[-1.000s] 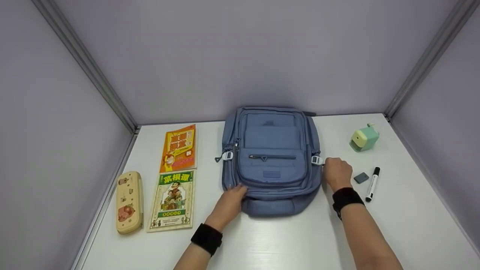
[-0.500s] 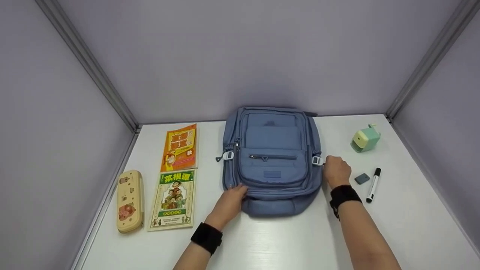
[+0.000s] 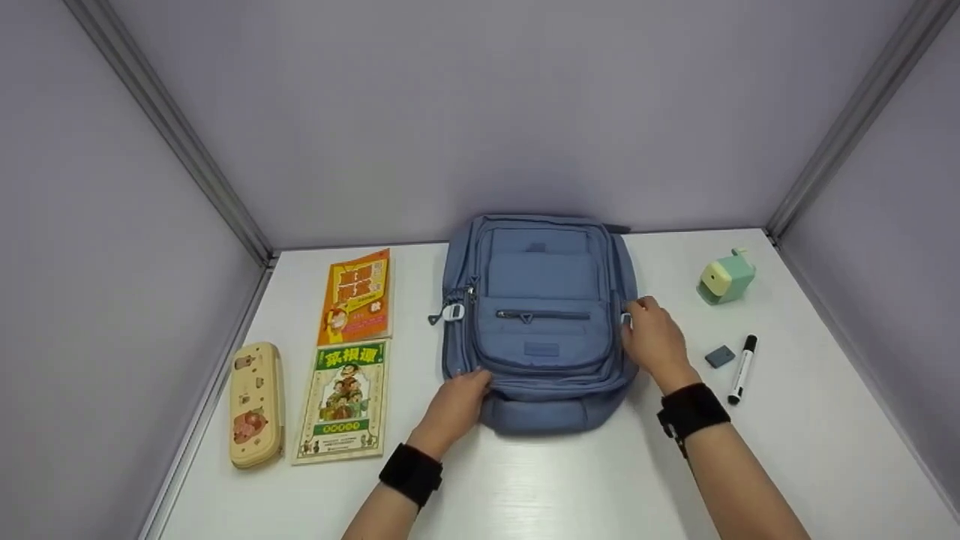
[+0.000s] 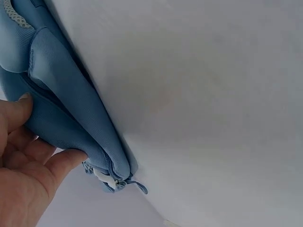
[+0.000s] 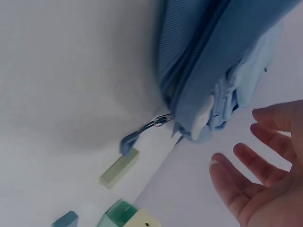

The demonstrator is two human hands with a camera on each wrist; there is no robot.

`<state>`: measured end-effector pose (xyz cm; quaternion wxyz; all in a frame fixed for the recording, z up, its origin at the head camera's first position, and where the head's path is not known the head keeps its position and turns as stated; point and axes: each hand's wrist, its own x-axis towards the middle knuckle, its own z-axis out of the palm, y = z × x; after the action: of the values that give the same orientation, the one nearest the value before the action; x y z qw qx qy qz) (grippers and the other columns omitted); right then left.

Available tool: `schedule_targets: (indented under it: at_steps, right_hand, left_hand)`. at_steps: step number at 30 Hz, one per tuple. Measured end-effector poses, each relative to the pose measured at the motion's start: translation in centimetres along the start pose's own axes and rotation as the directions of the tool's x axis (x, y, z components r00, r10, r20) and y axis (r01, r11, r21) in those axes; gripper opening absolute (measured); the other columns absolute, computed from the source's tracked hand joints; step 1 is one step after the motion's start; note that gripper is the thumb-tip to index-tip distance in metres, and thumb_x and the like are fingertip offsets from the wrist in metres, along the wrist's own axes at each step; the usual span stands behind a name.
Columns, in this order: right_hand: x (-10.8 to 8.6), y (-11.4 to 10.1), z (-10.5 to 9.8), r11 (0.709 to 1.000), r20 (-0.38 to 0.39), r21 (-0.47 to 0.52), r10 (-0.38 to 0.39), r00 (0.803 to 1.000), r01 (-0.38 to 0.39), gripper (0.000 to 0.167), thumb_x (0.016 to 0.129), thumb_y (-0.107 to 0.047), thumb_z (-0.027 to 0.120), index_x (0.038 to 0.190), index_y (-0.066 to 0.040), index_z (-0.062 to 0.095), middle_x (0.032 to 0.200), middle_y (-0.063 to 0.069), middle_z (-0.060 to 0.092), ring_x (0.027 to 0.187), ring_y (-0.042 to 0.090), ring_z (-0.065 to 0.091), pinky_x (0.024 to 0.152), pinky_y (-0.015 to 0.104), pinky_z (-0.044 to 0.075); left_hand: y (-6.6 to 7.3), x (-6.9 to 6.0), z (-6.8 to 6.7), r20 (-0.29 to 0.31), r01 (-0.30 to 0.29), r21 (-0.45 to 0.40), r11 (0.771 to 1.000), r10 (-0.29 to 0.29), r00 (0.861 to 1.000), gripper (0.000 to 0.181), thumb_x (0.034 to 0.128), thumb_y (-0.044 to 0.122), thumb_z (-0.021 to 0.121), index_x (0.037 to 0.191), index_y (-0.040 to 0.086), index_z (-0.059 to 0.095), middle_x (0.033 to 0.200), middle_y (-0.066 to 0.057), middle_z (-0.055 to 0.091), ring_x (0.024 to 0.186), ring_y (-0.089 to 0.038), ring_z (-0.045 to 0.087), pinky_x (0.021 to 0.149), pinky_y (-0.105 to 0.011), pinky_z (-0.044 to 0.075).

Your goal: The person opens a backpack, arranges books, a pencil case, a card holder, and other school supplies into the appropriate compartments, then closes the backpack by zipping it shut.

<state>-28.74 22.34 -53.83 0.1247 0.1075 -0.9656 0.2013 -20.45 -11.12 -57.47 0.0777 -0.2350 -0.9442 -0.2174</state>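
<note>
One blue backpack (image 3: 546, 274) lies on the surface (image 3: 540, 480), left hand (image 3: 456, 403) pinching its near-left edge, right hand (image 3: 658, 341) loose and empty beside it; steadying seems the step, the next move probably wanting a right-hand grip.

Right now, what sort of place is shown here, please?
Probably a partitioned work booth: plain grey panels, with metal-looking corner strips, enclose a white tabletop on three sides.

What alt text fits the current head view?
A blue backpack lies on a white table, the left hand on its lower left edge, the right hand at its right side. A pencil case, orange book and cream book lie left; a sharpener, small dark block and marker right.
</note>
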Motion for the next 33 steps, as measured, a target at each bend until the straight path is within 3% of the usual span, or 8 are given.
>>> schedule_targets:
  at_steps: [4, 6, 9, 12, 15, 18, 25, 33]
  right_hand:
    - [-1.2, -2.5, -0.1, 0.989, 0.113, 0.039, -0.147, 0.983, 0.144, 0.042, 0.094, -0.032, 0.067, 0.124, -0.003, 0.064, 0.122, 0.021, 0.059, 0.108, 0.040, 0.059, 0.088, 0.054, 0.047]
    - [-2.2, -3.8, 0.2, 0.980, 0.205, 0.036, -0.200, 0.958, 0.196, 0.054, 0.094, -0.048, 0.062, 0.131, -0.008, 0.062, 0.129, 0.020, 0.057, 0.115, 0.040, 0.056, 0.093, 0.056, 0.044]
    - [-3.6, -5.5, 0.7, 0.966, 0.334, 0.054, -0.258, 0.907, 0.255, 0.069, 0.092, -0.065, 0.050, 0.139, -0.015, 0.057, 0.138, 0.017, 0.053, 0.125, 0.041, 0.050, 0.099, 0.059, 0.038]
    - [-4.6, -6.5, 1.3, 0.953, 0.414, 0.101, -0.301, 0.859, 0.286, 0.074, 0.091, -0.071, 0.045, 0.143, -0.019, 0.053, 0.145, 0.014, 0.047, 0.133, 0.040, 0.041, 0.105, 0.062, 0.028]
    - [-5.1, -6.9, 1.7, 0.944, 0.436, 0.132, -0.330, 0.837, 0.304, 0.072, 0.092, -0.069, 0.045, 0.145, -0.020, 0.051, 0.147, 0.012, 0.046, 0.136, 0.038, 0.038, 0.110, 0.062, 0.021]
    - [-5.1, -6.6, 1.9, 0.936, 0.425, 0.166, -0.351, 0.834, 0.310, 0.067, 0.094, -0.064, 0.047, 0.144, -0.019, 0.052, 0.145, 0.011, 0.048, 0.136, 0.035, 0.039, 0.111, 0.059, 0.020]
    - [-4.8, -5.1, 2.0, 0.910, 0.360, 0.272, -0.397, 0.844, 0.312, 0.057, 0.099, -0.054, 0.048, 0.141, -0.017, 0.055, 0.141, 0.010, 0.052, 0.132, 0.032, 0.046, 0.106, 0.050, 0.035]
    - [-4.6, -3.8, 2.3, 0.903, 0.330, 0.322, -0.389, 0.860, 0.285, 0.055, 0.099, -0.053, 0.049, 0.138, -0.016, 0.058, 0.140, 0.009, 0.054, 0.132, 0.029, 0.047, 0.107, 0.049, 0.035]
  left_hand:
    - [0.2, 0.2, -0.4, -0.014, -0.009, 0.039, 0.999, 0.010, 1.000, 0.012, 0.0926, 0.006, 0.066, 0.085, 0.009, 0.057, 0.083, -0.005, 0.067, 0.074, -0.026, 0.066, 0.065, -0.041, 0.053]
    - [0.3, 0.2, -0.6, -0.023, -0.013, 0.059, 0.998, 0.015, 1.000, 0.013, 0.0936, 0.007, 0.065, 0.083, 0.009, 0.058, 0.080, -0.004, 0.066, 0.071, -0.025, 0.066, 0.060, -0.039, 0.051]
    - [0.5, 0.4, -0.9, -0.044, -0.018, 0.080, 0.997, 0.021, 0.999, 0.014, 0.0950, 0.009, 0.064, 0.082, 0.010, 0.060, 0.079, -0.003, 0.066, 0.070, -0.024, 0.066, 0.059, -0.038, 0.051]
    - [0.6, 0.6, -1.2, -0.072, -0.029, 0.087, 0.996, 0.035, 0.997, 0.012, 0.0954, 0.009, 0.063, 0.084, 0.009, 0.063, 0.080, -0.003, 0.068, 0.071, -0.023, 0.067, 0.060, -0.037, 0.052]
    - [0.6, 0.8, -1.6, -0.095, -0.042, 0.094, 0.995, 0.051, 0.994, 0.009, 0.0948, 0.008, 0.064, 0.086, 0.009, 0.065, 0.081, -0.004, 0.069, 0.073, -0.022, 0.068, 0.061, -0.037, 0.053]
    - [0.4, 1.1, -1.9, -0.116, -0.048, 0.107, 0.993, 0.060, 0.991, 0.005, 0.0927, 0.006, 0.066, 0.089, 0.009, 0.067, 0.083, -0.004, 0.070, 0.073, -0.022, 0.068, 0.061, -0.036, 0.054]
    - [-0.1, 1.5, -2.6, -0.184, -0.059, 0.115, 0.992, 0.080, 0.980, 0.004, 0.0900, 0.005, 0.069, 0.092, 0.008, 0.068, 0.086, -0.004, 0.071, 0.076, -0.021, 0.069, 0.063, -0.036, 0.054]
    - [-0.2, 1.6, -2.7, -0.209, -0.054, 0.131, 0.990, 0.081, 0.975, 0.003, 0.0908, 0.007, 0.069, 0.093, 0.008, 0.069, 0.087, -0.005, 0.071, 0.077, -0.022, 0.069, 0.062, -0.037, 0.054]
